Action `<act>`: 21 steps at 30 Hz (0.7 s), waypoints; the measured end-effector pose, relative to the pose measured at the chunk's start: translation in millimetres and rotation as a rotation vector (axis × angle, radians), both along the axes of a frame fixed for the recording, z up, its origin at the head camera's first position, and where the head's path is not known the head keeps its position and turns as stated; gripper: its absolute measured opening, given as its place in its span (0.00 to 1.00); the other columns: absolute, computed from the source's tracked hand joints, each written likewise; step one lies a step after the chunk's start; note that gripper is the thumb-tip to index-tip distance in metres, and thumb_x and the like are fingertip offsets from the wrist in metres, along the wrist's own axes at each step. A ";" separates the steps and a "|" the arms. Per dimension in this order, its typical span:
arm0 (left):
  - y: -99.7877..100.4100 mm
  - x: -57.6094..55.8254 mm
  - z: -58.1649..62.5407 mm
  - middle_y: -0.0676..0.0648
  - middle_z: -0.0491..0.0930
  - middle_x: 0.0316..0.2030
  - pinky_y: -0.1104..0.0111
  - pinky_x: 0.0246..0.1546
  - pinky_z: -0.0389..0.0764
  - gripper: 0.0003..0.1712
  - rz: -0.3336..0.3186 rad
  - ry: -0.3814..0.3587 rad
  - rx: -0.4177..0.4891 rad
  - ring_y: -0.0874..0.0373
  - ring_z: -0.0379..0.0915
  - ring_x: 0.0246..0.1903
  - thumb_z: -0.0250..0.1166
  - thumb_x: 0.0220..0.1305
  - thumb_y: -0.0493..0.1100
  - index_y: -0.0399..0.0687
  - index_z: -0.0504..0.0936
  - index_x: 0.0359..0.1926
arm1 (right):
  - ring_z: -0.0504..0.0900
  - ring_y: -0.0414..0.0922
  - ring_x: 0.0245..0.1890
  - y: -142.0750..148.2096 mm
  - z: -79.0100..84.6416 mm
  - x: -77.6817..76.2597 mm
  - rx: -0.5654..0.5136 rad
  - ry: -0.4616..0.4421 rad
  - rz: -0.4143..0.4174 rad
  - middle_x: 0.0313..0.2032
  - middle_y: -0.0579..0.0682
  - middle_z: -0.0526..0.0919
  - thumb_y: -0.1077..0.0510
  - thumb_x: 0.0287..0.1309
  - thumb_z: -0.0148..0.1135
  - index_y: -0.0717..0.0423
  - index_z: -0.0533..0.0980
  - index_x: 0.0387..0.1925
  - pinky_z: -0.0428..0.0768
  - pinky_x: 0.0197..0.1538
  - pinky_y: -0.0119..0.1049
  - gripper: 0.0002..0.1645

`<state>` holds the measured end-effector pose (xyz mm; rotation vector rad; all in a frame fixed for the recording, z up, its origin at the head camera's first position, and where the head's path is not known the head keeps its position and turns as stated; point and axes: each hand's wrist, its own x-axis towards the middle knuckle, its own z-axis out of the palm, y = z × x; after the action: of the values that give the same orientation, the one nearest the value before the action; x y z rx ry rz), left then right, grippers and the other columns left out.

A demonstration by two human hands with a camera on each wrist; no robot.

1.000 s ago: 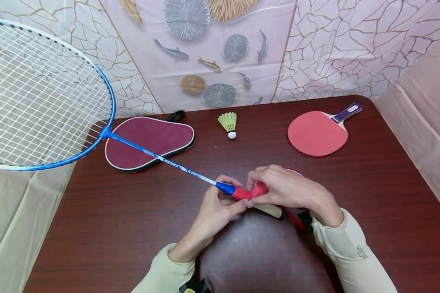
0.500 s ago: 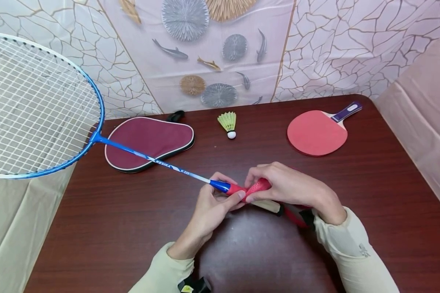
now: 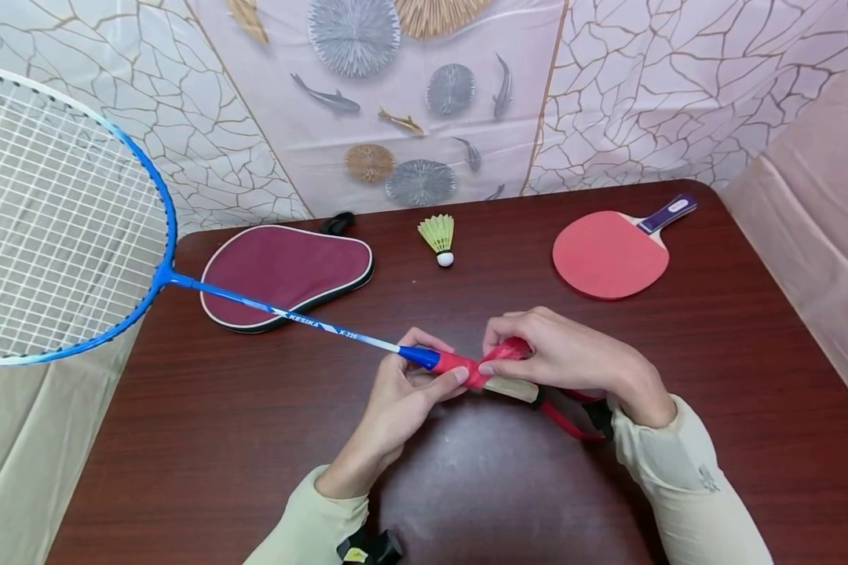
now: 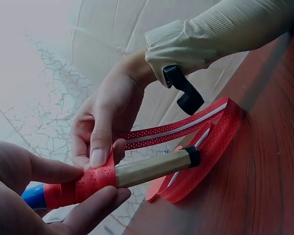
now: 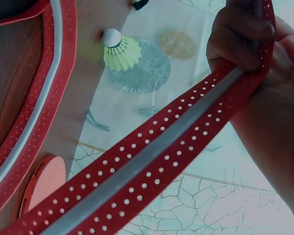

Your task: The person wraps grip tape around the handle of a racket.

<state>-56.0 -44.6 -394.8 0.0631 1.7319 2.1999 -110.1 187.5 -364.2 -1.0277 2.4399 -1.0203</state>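
A blue and white badminton racket (image 3: 304, 318) slants across the head view, its strung head at the left. My left hand (image 3: 399, 404) holds its handle between thumb and fingers, where red perforated grip tape (image 4: 95, 181) is wrapped just below the blue cone. Beyond the wrap, bare pale wood (image 4: 154, 169) with a black end cap (image 4: 193, 155) shows. My right hand (image 3: 572, 353) pinches the tape close to the wrap's edge. From there a long loose length of tape (image 5: 152, 142), with a pale strip along its middle, hangs in a loop down to the table.
On the dark wooden table (image 3: 219, 471), a maroon paddle cover (image 3: 290, 271) lies at the back left under the racket shaft. A yellow shuttlecock (image 3: 438, 238) is at the back middle. To its right lies a red table tennis paddle (image 3: 611, 255). Patterned cloth (image 3: 424, 102) hangs behind.
The racket's head has swung left and down in the head view. My right hand has shifted slightly right with the tape, while my left hand keeps hold of the handle.
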 end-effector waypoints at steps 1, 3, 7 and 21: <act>0.0 0.1 0.1 0.34 0.80 0.45 0.55 0.45 0.81 0.23 -0.008 0.005 -0.001 0.42 0.83 0.41 0.72 0.57 0.32 0.40 0.71 0.50 | 0.76 0.37 0.25 0.0 -0.5 -0.3 0.000 -0.003 -0.002 0.26 0.36 0.78 0.49 0.54 0.74 0.36 0.77 0.34 0.78 0.29 0.32 0.11; 0.3 -0.1 -0.2 0.35 0.81 0.45 0.55 0.45 0.81 0.23 -0.024 0.022 -0.003 0.41 0.83 0.41 0.72 0.57 0.31 0.40 0.71 0.50 | 0.76 0.37 0.24 -0.1 -1.6 -0.7 0.006 0.001 -0.004 0.26 0.37 0.77 0.48 0.54 0.74 0.36 0.77 0.34 0.77 0.27 0.32 0.11; 0.9 -0.3 -0.8 0.36 0.82 0.42 0.57 0.44 0.83 0.20 -0.052 0.081 -0.047 0.39 0.83 0.39 0.71 0.57 0.30 0.40 0.72 0.48 | 0.74 0.37 0.24 -1.4 -3.3 -0.8 0.020 0.012 -0.005 0.25 0.38 0.76 0.49 0.54 0.73 0.35 0.76 0.32 0.75 0.26 0.32 0.11; 2.7 1.3 -2.0 0.42 0.82 0.46 0.57 0.43 0.83 0.25 -0.027 0.164 -0.239 0.43 0.84 0.40 0.71 0.58 0.32 0.40 0.66 0.51 | 0.79 0.34 0.31 -7.8 -6.6 -0.3 0.010 0.030 -0.006 0.33 0.36 0.79 0.50 0.54 0.74 0.39 0.78 0.36 0.80 0.36 0.30 0.11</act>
<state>-54.8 -41.9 -396.7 0.2133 2.0578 2.0011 -110.5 179.7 -370.7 -1.0406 2.4708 -1.0002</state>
